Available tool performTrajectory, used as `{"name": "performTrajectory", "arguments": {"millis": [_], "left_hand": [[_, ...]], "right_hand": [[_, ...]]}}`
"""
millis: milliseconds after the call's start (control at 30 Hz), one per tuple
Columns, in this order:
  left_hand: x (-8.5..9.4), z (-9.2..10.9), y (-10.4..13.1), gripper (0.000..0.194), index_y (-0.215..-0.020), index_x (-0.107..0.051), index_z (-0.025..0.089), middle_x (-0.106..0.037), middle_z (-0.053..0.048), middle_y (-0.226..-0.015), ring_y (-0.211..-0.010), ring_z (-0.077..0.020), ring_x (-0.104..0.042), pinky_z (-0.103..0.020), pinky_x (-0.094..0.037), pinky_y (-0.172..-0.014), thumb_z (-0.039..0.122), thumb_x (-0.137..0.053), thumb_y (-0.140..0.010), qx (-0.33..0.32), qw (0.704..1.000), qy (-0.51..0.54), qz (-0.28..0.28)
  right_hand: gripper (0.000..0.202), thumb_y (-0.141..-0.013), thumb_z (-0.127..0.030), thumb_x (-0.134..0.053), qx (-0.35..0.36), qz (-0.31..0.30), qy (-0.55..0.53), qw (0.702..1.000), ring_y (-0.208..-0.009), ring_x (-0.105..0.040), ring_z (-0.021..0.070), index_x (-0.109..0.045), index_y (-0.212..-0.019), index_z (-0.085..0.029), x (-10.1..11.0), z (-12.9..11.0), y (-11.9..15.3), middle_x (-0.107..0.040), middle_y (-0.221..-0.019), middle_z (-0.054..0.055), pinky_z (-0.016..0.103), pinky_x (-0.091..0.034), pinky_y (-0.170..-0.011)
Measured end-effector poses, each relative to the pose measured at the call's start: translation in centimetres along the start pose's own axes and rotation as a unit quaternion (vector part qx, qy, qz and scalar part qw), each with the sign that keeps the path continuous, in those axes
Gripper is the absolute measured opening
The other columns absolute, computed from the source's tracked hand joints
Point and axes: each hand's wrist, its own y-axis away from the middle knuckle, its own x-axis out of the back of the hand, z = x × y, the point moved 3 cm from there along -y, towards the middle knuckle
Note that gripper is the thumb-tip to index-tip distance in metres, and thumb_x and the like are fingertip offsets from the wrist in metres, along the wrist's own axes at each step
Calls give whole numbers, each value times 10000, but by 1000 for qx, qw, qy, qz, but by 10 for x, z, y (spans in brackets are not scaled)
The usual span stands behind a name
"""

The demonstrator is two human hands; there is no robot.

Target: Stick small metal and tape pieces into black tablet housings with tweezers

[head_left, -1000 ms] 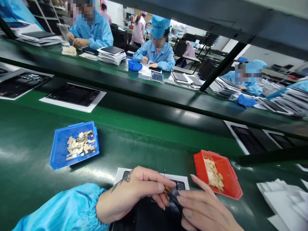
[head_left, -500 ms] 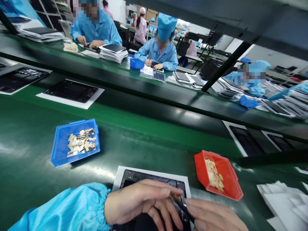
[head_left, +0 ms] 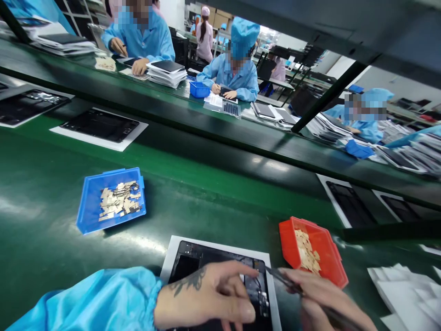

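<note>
A black tablet housing (head_left: 193, 250) lies on a white sheet (head_left: 168, 257) in front of me, its inner side up. My left hand (head_left: 206, 289), in a blue elastic cuff, is over it. The index finger reaches to the housing's upper right corner, the thumb stands apart, and nothing shows between the fingers. Just right of the housing, my right hand (head_left: 327, 294) grips dark tweezers (head_left: 285, 279), whose tips point at that corner. Motion blurs this hand slightly. Much of the housing's lower left part is hidden under my left hand.
A blue bin (head_left: 87, 202) of pale and dark small pieces stands at left. A red bin (head_left: 289, 243) with tan pieces is close to my right hand. White sheets (head_left: 409, 294) lie at right. More housings (head_left: 99, 124) lie along the line. Co-workers sit opposite behind a ledge.
My right hand and the tweezers have moved right, away from my left fingers. The left hand has turned, showing its back, and the small orange-brown piece between the hands is out of sight.
</note>
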Motion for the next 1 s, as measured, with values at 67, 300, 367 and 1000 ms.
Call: {"name": "performTrajectory", "arguments": {"millis": [67,300,367,1000], "left_hand": [[6,11,4,454,-1081,-579,175,-535,12,-757,-649,-96,-484,-217,-399,-611,461,-691,-747,-40,978,-134,154],[33,17,10,112,-875,-631,190,-569,7,-790,-720,-117,-524,-235,-413,-654,281,-566,-861,-100,901,-348,239],[53,10,19,158,-852,-641,187,-580,-7,-796,-771,-135,-535,-258,-421,-700,219,-493,-896,-129,858,-427,255],[82,-26,29,155,-810,-627,161,-575,-53,-809,-789,-183,-500,-337,-422,-672,157,-496,-894,-250,624,-703,233]], "right_hand": [[57,-789,-250,-705,-167,109,-106,974,-588,-675,193,-715,-844,-238,-14,10,4,-729,-810,65,265,-581,-519],[228,-725,-355,-771,-399,69,-272,873,-530,-536,101,-663,-833,-186,-55,49,0,-666,-699,35,162,-415,-425],[248,-719,-362,-775,-406,61,-271,871,-561,-531,103,-647,-830,-182,-59,62,-2,-661,-722,29,163,-406,-439],[284,-716,-384,-770,-453,14,-278,847,-563,-538,110,-630,-824,-161,-102,66,-7,-668,-733,41,168,-361,-409]]}}
